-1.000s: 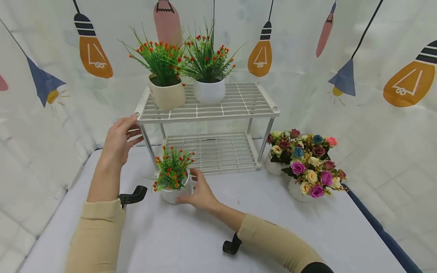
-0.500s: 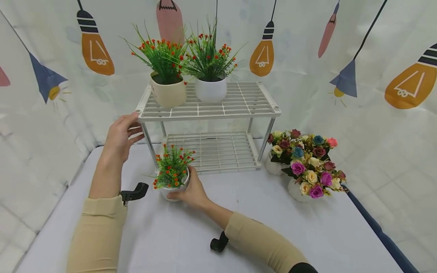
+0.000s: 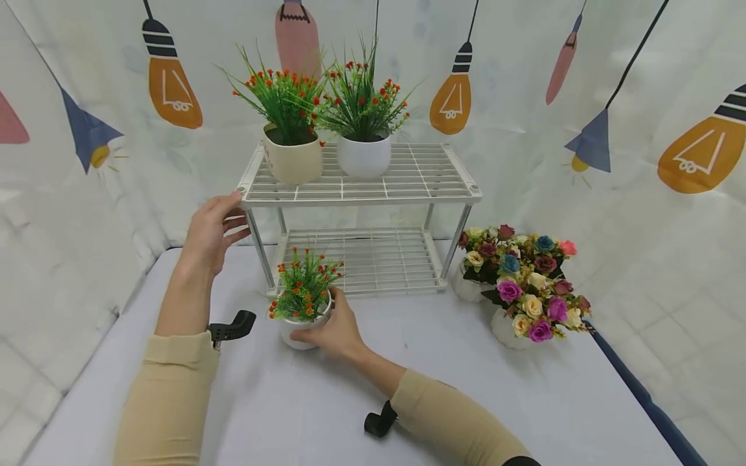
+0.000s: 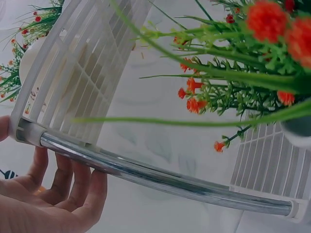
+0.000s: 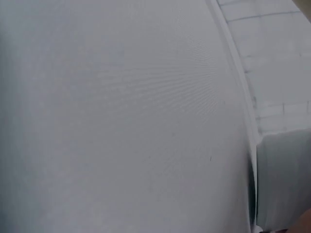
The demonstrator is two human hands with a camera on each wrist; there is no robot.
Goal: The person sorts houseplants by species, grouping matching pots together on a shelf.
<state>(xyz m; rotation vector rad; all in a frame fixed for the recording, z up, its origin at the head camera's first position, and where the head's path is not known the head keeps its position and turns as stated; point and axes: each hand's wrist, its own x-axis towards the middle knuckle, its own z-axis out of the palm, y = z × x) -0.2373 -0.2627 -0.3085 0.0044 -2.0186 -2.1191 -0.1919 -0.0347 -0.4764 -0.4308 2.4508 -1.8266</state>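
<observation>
In the head view, my right hand [image 3: 333, 329] grips a small white pot [image 3: 298, 334] of orange-red flowers, thumb across its front and fingers behind its right side. The pot is upright by the front left leg of a two-tier white wire shelf rack [image 3: 416, 199]. My left hand [image 3: 206, 233] holds the rack's upper left front corner. The left wrist view shows these fingers [image 4: 80, 187] curled behind the metal leg [image 4: 160, 177], with the thumb partly cut off at the corner. At the right wrist view's lower right edge, part of the white pot [image 5: 283, 182] shows.
On the upper tier stand a cream pot [image 3: 294, 163] and a white pot [image 3: 364, 158], both with grassy red-flowered plants. Two white pots of mixed roses [image 3: 509, 329] stand right of the rack on the white table [image 3: 443, 388]. A patterned curtain [image 3: 513, 77] hangs behind.
My right hand has closed in on the small pot, its thumb sliding further across the front. The left hand keeps its place at the rack corner. The head view has shifted slightly.
</observation>
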